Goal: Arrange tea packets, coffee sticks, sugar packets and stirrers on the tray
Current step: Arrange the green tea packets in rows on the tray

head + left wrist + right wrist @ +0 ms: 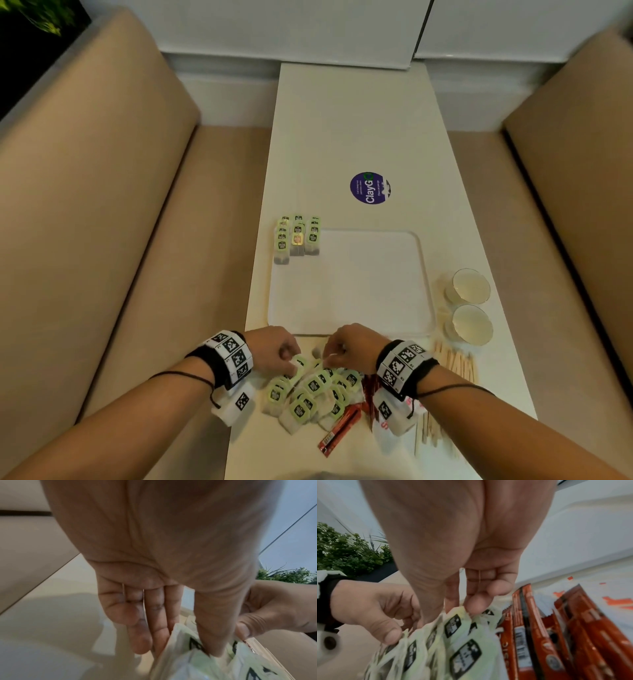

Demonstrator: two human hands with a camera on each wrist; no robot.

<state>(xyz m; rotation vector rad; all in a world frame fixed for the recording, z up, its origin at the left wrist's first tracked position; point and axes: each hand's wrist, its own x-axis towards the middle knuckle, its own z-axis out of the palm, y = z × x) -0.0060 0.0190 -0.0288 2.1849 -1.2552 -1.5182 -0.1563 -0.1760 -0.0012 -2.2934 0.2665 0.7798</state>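
A loose pile of green-labelled tea packets point(315, 390) lies on the table in front of the white tray point(359, 291). Both hands are bent over the far side of this pile. My left hand point(287, 359) pinches a tea packet point(180, 655) between thumb and fingers. My right hand point(334, 354) pinches the top edge of another packet in the pile point(453, 649). Three neat rows of tea packets point(297, 236) lie at the tray's far left corner. Red coffee sticks point(342, 425) lie beside the pile under my right wrist. Wooden stirrers point(455, 363) lie to the right.
Two small white bowls point(471, 286) stand on the table right of the tray. A purple round sticker point(369, 187) sits on the table beyond it. White packets with red print point(387, 425) lie under my right wrist. Beige benches flank the narrow table.
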